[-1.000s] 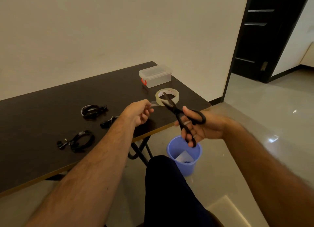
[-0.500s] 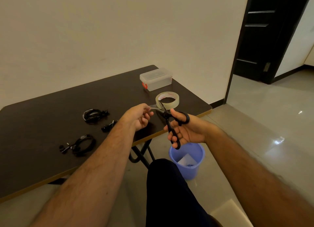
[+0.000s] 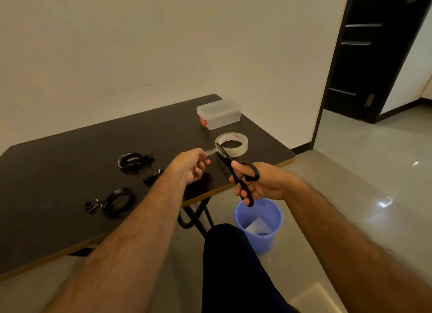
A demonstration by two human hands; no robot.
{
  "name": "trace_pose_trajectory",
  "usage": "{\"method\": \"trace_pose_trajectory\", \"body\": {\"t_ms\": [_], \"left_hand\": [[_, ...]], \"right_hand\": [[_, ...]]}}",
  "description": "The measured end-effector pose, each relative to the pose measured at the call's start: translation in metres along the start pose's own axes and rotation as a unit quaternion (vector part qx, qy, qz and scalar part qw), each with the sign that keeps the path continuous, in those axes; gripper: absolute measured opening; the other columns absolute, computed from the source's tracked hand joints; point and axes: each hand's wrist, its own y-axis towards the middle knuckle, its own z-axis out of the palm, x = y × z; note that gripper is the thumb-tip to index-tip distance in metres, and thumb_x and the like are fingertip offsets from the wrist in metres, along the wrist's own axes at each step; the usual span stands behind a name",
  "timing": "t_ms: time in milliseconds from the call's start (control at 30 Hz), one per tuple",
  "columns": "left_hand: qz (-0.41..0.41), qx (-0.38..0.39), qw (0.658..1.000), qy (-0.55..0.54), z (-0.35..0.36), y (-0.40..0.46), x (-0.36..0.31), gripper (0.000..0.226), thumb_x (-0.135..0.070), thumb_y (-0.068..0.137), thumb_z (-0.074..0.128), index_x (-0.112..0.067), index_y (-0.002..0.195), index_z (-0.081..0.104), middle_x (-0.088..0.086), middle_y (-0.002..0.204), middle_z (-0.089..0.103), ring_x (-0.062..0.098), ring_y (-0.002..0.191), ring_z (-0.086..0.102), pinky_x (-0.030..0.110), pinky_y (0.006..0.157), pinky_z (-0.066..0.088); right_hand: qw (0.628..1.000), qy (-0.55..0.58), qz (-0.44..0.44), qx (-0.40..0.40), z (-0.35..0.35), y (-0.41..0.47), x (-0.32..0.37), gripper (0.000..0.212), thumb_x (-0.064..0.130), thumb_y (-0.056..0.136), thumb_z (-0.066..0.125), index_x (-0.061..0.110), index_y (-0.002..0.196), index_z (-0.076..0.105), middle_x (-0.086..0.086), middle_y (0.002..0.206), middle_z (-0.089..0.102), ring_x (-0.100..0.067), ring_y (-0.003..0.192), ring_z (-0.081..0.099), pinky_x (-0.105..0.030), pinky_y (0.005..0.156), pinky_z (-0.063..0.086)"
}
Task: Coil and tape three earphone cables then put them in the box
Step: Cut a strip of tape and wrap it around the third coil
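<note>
the head camera looks down at a dark table (image 3: 70,172) that stands against a pale wall. the left hand (image 3: 190,166) is over the near edge of the table, and its fingers are curled and pinch the end of a clear strip of tape (image 3: 211,151). the strip runs from the hand to the roll of tape (image 3: 231,144), which lies flat near the right edge of the table. the right hand (image 3: 259,184) is just past the near right corner and grips black scissors (image 3: 236,172), with the thumb through one ring and the other fingers round the other handle. the tips of the blades are at the strip, right beside the roll, and i cannot tell if the strip is cut through. a clear box (image 3: 219,113) with its lid on and a red clip sits at the far right corner of the table, behind the roll. three black earphone cables lie left of the left arm. the far cable (image 3: 133,161) is a coil near the middle of the table. the near cable (image 3: 114,202) is a coil closer to the near edge, with its ear buds sticking out on the left. the small cable (image 3: 153,178) lies between them and is partly hidden by the left arm, so i cannot tell if it is coiled. a blue bin (image 3: 259,223) stands on the shiny floor under the right hand, with some paper inside. a dark knee (image 3: 229,266) is at the bottom. a black door (image 3: 369,55) is on the right.
</note>
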Motion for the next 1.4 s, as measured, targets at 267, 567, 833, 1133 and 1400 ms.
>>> {"method": "trace_pose_trajectory", "body": {"t_ms": [267,567,833,1133,1400], "left_hand": [[0.056,-0.059,0.993,0.084,0.004,0.0,-0.002,0.013,-0.018,0.095,0.058,-0.008,0.093,0.066,0.002,0.08,0.061,0.005,0.052,0.045,0.013,0.038,0.034],[0.083,-0.089,0.985,0.119,0.001,0.003,0.0,0.015,-0.02,0.096,0.059,-0.007,0.097,0.068,0.001,0.075,0.059,0.005,0.054,0.045,0.015,0.041,0.036],[0.084,-0.107,0.982,0.129,0.006,0.005,-0.003,0.016,-0.022,0.096,0.061,-0.008,0.093,0.068,0.001,0.075,0.059,0.006,0.056,0.045,0.017,0.045,0.037],[0.088,-0.117,0.981,0.124,0.003,0.009,-0.001,0.018,-0.022,0.096,0.06,-0.006,0.094,0.068,0.002,0.073,0.059,0.008,0.057,0.047,0.018,0.048,0.038],[0.101,-0.118,0.982,0.112,0.008,0.009,-0.004,0.015,-0.023,0.096,0.061,-0.009,0.094,0.067,0.002,0.077,0.061,0.009,0.061,0.049,0.02,0.051,0.041]], "right_hand": [[0.982,-0.17,-0.002,-0.088,0.002,-0.002,0.018,0.043,0.043,0.096,0.057,0.003,0.11,0.064,-0.01,0.076,0.07,-0.014,0.054,0.065,-0.029,0.06,0.057],[0.931,-0.333,0.017,-0.148,-0.003,0.011,0.026,0.033,0.042,0.091,0.065,0.009,0.094,0.069,-0.006,0.074,0.07,-0.012,0.054,0.062,-0.024,0.056,0.055],[0.867,-0.462,0.047,-0.182,-0.006,0.02,0.035,0.035,0.042,0.088,0.068,0.011,0.104,0.068,-0.006,0.076,0.067,-0.013,0.06,0.062,-0.023,0.057,0.055],[0.781,-0.586,0.063,-0.204,-0.006,0.027,0.045,0.05,0.047,0.087,0.069,0.009,0.118,0.064,-0.009,0.095,0.068,-0.021,0.085,0.067,-0.033,0.085,0.058],[0.728,-0.638,0.057,-0.243,-0.012,0.036,0.051,0.049,0.046,0.081,0.076,0.012,0.115,0.065,-0.006,0.097,0.065,-0.018,0.09,0.063,-0.032,0.086,0.054]]}}
